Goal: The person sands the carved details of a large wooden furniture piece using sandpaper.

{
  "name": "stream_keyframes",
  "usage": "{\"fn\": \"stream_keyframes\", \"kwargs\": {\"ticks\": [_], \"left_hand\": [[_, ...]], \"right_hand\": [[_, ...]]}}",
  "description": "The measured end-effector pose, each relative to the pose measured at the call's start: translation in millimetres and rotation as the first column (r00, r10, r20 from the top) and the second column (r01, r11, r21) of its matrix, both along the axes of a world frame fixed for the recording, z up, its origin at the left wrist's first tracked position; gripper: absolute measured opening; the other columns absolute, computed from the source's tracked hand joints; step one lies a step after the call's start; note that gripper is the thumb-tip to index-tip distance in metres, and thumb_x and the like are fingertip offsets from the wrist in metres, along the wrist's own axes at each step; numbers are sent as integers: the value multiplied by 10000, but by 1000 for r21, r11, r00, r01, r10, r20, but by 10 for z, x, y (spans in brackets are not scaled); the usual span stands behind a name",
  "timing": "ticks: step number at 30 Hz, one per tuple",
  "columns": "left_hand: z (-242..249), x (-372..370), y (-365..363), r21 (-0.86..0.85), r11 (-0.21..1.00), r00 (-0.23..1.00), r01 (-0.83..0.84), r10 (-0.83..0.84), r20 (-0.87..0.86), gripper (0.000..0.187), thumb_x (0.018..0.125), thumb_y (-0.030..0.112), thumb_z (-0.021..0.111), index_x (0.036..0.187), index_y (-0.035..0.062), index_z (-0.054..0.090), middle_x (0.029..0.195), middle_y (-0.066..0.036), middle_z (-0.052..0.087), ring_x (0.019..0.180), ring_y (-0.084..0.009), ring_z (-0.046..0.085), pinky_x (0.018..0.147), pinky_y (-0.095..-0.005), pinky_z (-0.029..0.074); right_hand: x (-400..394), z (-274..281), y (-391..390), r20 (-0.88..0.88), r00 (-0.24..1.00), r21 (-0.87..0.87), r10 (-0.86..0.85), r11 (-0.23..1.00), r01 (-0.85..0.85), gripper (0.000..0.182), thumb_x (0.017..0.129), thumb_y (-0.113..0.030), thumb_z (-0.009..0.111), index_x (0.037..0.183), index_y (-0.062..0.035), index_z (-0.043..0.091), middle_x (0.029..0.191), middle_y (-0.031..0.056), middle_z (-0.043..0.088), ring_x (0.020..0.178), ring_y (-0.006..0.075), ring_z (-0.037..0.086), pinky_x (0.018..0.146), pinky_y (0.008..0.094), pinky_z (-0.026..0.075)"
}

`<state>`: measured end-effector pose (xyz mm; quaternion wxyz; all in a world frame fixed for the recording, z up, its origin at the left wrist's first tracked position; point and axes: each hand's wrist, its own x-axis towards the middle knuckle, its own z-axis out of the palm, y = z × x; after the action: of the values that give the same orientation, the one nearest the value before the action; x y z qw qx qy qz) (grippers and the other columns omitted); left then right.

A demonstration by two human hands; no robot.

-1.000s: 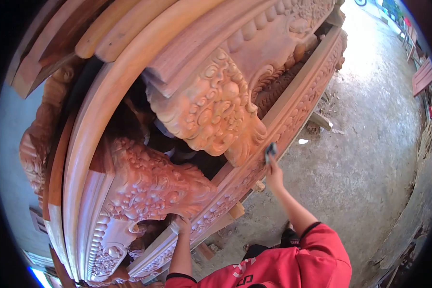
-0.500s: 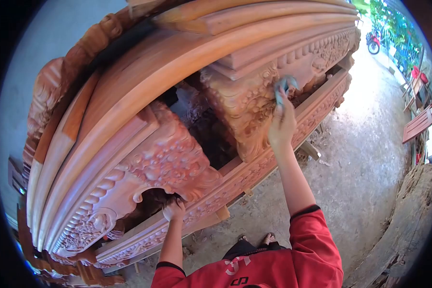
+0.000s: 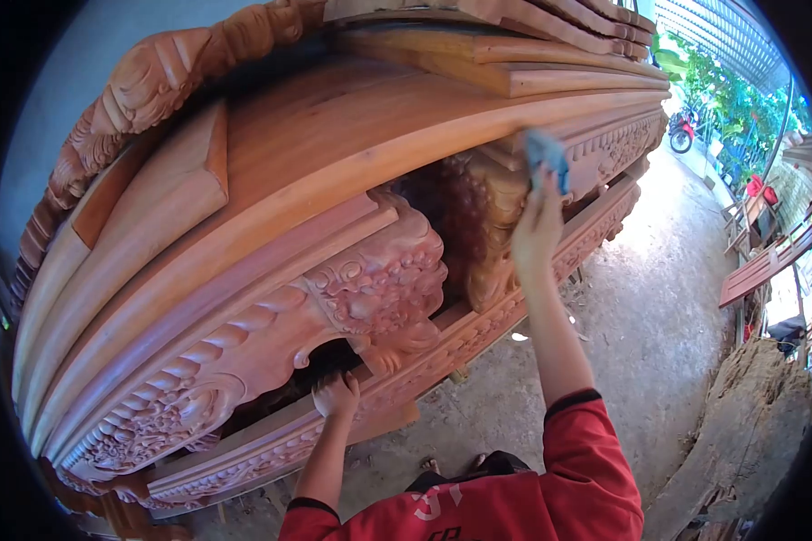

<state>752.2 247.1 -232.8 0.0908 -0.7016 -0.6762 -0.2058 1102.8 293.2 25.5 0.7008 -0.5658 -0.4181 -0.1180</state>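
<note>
In front of me stands a large piece of carved reddish wooden furniture (image 3: 289,311), with leaf and scroll reliefs and dark gaps between its panels. My right hand (image 3: 538,230) is closed around a crumpled blue-grey cloth (image 3: 545,155). The cloth is over the moulding at the top of the right carved leg panel (image 3: 496,207). Lower down, my left hand (image 3: 336,395) grips the lower carved rail (image 3: 397,383) at the edge of an opening, its fingertips partly hidden in shadow.
A long curved moulding (image 3: 379,144) runs along the furniture's top, with loose-looking wooden pieces (image 3: 433,54) above it. Concrete floor (image 3: 641,316) lies to the right, beside a rough timber slab (image 3: 749,424). A red motorbike (image 3: 682,135) stands far off.
My right hand with the cloth has moved up from the carved panel face to the moulding's edge. The camera view has shifted; the left hand stays at the lower rail.
</note>
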Motion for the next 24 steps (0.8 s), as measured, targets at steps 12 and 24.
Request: {"fn": "stream_keyframes", "kwargs": {"ticks": [12,24], "left_hand": [[204,224,-350,202,959,964,199,-229,137,277,771,186,571,1002,36,549,1162,-175,470,1054,-363,464,861,-472,393],[1165,2656,-531,210,849,834,486,-522,180,297,711,89,631,1000,54,571,1155,-159,497,1032,-338,519,849,-456,431]], "right_hand": [[1118,-244,300,234,972,-57,-25,998,39,306,913,-80,402,1199,-15,491,1148,165,564,1089,301,520,942,358,371],[2689,-286,908,663,748,108,9,988,-108,196,851,-67,512,1031,-51,589,1103,81,611,1142,234,505,996,427,288]]}}
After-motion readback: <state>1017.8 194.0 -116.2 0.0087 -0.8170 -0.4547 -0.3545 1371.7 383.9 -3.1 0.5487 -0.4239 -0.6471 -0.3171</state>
